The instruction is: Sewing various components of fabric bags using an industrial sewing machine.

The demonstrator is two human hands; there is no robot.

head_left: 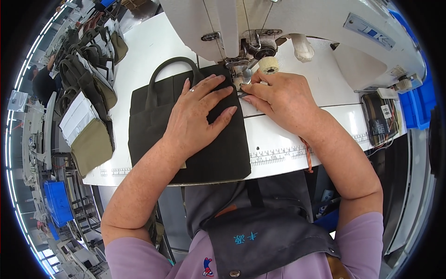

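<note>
A dark olive fabric bag panel [218, 151] with a looped handle [153, 81] lies on the white machine table, its upper right edge at the presser foot [238, 76] of a sewing machine [306, 18]. My left hand [193, 114], a ring on one finger, rests flat on the panel with fingers spread. To the right of the needle, my right hand [290, 97] has thumb and forefinger pinched close by the foot. A small dark bit shows at those fingertips, too small to name. The machine head and fingers partly hide the stitching spot.
Several olive bags with handles [88, 125] hang or lie piled left of the table. A ruler strip [278, 153] runs along the front edge. At right lie a dark bundle [378, 116] and orange cord [309, 158]; blue bins [420, 104] stand beyond.
</note>
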